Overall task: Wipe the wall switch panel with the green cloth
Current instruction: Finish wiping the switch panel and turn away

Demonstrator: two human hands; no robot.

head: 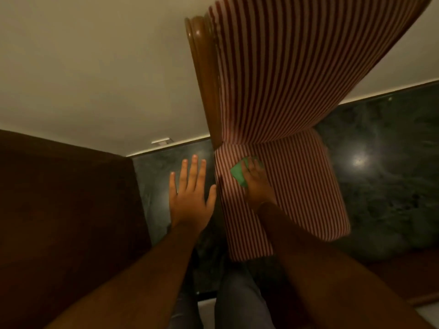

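- The left hand (190, 195) is held flat, its fingers (194, 169) spread wide and empty, just left of a red-and-white striped curtain (285, 96).
- The right hand (257, 184) presses the green cloth (238, 175) against the gathered lower part of the curtain; its fingers lie over the cloth, holding it to the fabric.
- The cloth shows at the hand's left edge and a little past the fingertips.
- A polished wooden frame (202, 67) runs up beside the curtain's left edge.
- A small pale plate (161, 141) sits low on the cream wall (95, 67), near the dark marbled floor (380, 162); whether it is the switch panel cannot be told.
- A dark wooden cabinet (59, 210) fills the left side.
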